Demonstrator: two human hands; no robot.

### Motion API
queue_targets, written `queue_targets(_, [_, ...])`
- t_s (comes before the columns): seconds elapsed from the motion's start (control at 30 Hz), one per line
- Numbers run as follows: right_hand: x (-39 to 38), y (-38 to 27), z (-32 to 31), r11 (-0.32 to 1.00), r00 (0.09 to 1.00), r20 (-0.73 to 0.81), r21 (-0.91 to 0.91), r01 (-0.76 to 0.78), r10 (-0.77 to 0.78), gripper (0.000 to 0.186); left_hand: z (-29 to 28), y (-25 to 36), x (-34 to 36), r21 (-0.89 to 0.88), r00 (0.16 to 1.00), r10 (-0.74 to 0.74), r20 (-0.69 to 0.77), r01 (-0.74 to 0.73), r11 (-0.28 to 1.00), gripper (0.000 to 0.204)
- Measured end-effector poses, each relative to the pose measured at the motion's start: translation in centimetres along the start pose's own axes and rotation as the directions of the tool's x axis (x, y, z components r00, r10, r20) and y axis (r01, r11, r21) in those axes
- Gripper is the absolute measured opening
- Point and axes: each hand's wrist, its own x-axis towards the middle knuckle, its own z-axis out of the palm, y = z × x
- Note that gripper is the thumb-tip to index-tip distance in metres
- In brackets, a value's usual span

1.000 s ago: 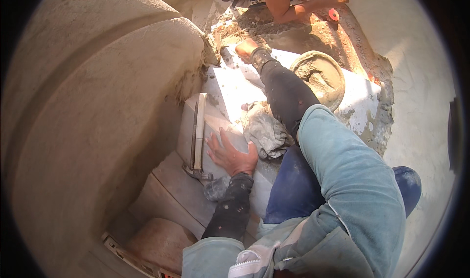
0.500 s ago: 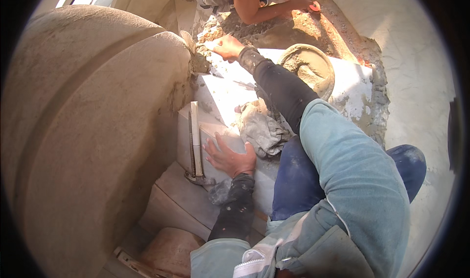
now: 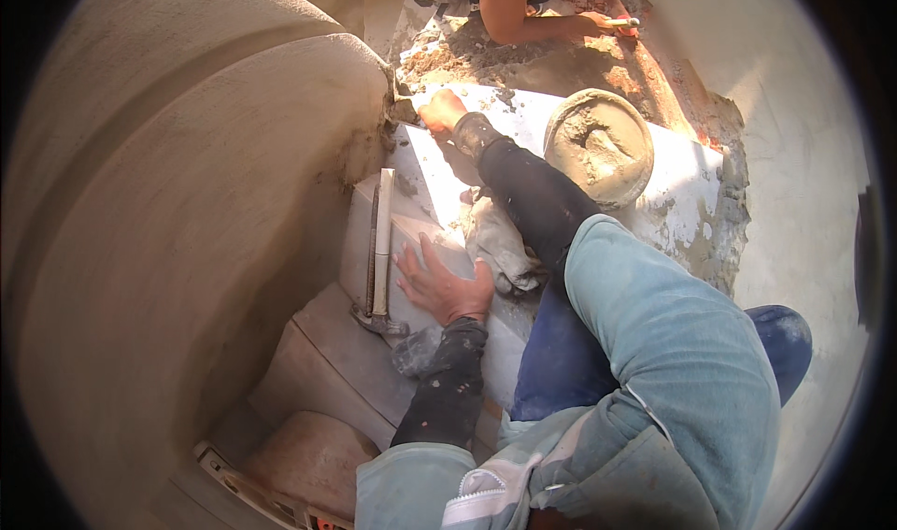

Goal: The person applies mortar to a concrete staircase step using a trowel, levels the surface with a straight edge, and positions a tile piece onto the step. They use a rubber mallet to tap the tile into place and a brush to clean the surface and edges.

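Observation:
My left hand (image 3: 439, 282) lies flat with fingers spread on a pale stone slab (image 3: 425, 226). Beside it, to the left, rests a claw hammer (image 3: 382, 240) with a light handle, its head toward me. My right hand (image 3: 442, 112) reaches far forward, its fingers curled low over the slab's far end near the curved wall; what they hold, if anything, is hidden. A crumpled, mortar-stained grey cloth (image 3: 500, 245) sits between my arms, partly behind my right sleeve. Right of my right forearm stands a round bucket (image 3: 645, 170) of wet mortar (image 3: 598, 142).
A large curved plastered wall (image 3: 206, 184) fills the left side. At the far side another person's arm (image 3: 509, 16) works over rubble, a light-handled tool (image 3: 621, 23) in hand. A crumpled clear plastic bag (image 3: 418, 351) touches my left wrist. Lower left lies a spirit level (image 3: 248, 488).
My right hand has drawn back from the wall's edge, where a small blade showed beside it, and moved lower over the slab. My left hand stays in place. The whole view has shifted slightly.

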Motion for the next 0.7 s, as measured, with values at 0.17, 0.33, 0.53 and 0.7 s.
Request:
queue_targets(0.17, [-3.2, 0.1, -4.1, 0.994, 0.998, -0.067, 0.111, -0.012, 0.019, 0.034, 0.5, 0.7, -0.3, -0.019, 0.999, 0.038, -0.028, -0.038, 0.999, 0.097])
queue_targets(0.33, [-10.0, -3.2, -9.4, 0.814, 0.994, 0.049, 0.571, -0.108, 0.098, 0.024, 0.2, 0.0, -0.3, -0.067, 1.0, -0.002, -0.016, 0.001, 0.998, 0.098])
queue_targets(0.53, [-6.2, 2.5, -11.9, 0.92, 0.958, 0.209, 0.297, -0.254, 0.197, 0.024, -0.6, 0.2, 0.2, -0.14, 1.0, -0.001, 0.023, 0.004, 0.99, 0.094])
queue_targets(0.7, [-4.2, 1.8, -12.8, 0.988, 0.959, 0.248, -0.098, -0.118, 0.139, 0.022, -0.9, -0.6, 0.0, -0.152, 0.998, -0.048, 0.032, 0.052, 0.987, 0.094])
